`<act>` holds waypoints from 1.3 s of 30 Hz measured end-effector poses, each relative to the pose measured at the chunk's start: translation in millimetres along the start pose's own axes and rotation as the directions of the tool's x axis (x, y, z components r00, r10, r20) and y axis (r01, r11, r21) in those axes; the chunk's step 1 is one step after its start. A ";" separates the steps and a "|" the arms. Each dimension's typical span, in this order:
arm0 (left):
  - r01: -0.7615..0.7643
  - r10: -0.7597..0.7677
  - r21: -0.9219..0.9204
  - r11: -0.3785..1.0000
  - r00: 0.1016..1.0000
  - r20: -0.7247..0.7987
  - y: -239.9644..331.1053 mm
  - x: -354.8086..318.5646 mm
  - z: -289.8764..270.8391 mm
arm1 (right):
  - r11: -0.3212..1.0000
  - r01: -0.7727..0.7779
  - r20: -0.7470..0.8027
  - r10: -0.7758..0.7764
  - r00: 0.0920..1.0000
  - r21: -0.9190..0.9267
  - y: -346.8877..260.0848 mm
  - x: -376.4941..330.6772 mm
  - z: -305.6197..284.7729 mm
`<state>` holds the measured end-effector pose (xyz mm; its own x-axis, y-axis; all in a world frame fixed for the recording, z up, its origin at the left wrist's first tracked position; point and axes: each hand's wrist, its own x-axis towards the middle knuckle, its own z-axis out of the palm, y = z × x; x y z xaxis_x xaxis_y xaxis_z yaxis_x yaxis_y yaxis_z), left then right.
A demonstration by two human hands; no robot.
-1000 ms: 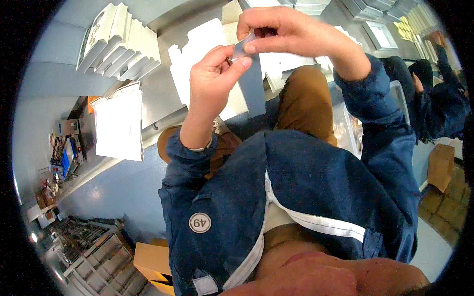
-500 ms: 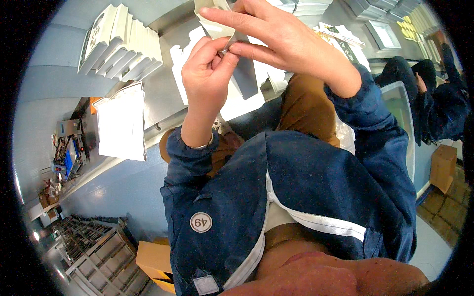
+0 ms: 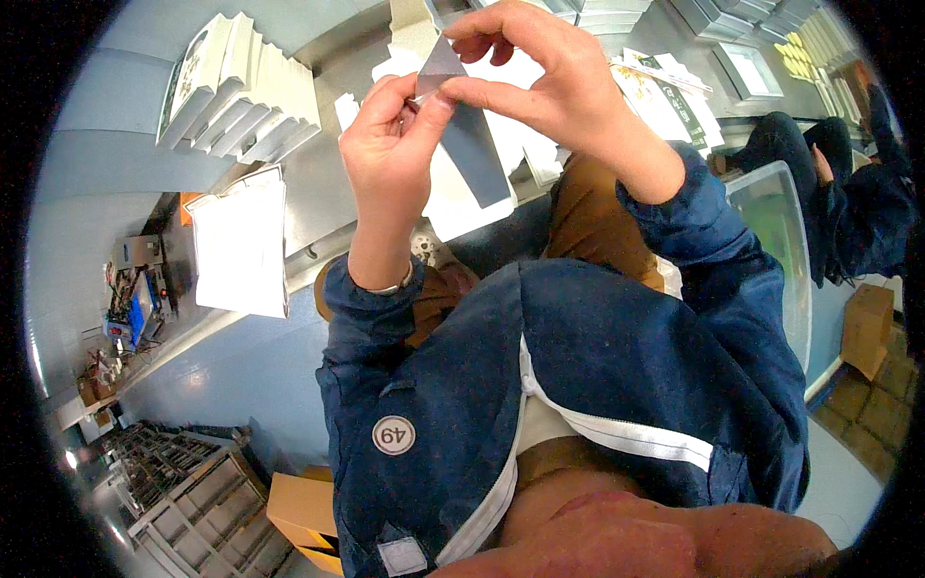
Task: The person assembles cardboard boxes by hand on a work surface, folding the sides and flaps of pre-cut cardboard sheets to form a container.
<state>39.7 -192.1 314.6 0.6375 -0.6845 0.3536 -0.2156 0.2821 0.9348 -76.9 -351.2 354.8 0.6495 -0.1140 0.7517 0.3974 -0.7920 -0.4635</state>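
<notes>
Both hands are raised close together over the worktop [image 3: 318, 193], and between them they hold a thin grey strip [image 3: 467, 135] of card or film. The left hand [image 3: 390, 154] has its fingers [image 3: 424, 108] narrowed to a pinch on the strip's upper left edge, thumb pressed against forefinger. The right hand [image 3: 549, 82] arches above it, its fingers [image 3: 482, 91] closed narrowly on the same upper part of the strip, so the fingertips of the two hands almost touch. From the pinch the strip hangs down and to the right, its lower end free below the fingers. Behind and below the fingers lie white sheets [image 3: 453, 197] on the worktop. Well to the left of the fingers stands a fanned row of white folded cartons [image 3: 236, 96], with a stack of white paper [image 3: 241, 246] below it. Far right of the fingers, a clear plastic bin [image 3: 771, 241] sits beside another person in dark clothing [image 3: 858, 202].
</notes>
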 end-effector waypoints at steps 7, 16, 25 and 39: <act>-0.041 0.041 0.105 0.994 0.999 -0.005 -4.9 -0.8 -0.6 | 0.998 0.058 -0.027 -0.058 0.998 0.003 5.0 -1.2 5.8; -0.052 0.037 0.249 0.967 0.997 0.066 6.4 4.7 -5.0 | 0.954 0.228 0.042 -0.224 0.974 -0.196 7.5 -5.1 5.5; 0.084 -0.086 0.024 0.996 0.992 0.091 7.5 7.2 -3.1 | 0.932 0.232 -0.072 -0.261 0.963 -0.280 11.8 -11.7 16.7; 0.131 -0.136 0.043 0.990 0.979 0.151 7.2 2.5 -23.7 | 0.980 -0.176 0.164 0.160 0.973 0.089 -0.5 -0.9 -11.2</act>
<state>57.2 -175.8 321.4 0.5419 -0.8101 0.2238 -0.1614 0.1610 0.9737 -85.0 -357.4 359.7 0.8021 -0.1394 0.5807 0.3330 -0.7027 -0.6287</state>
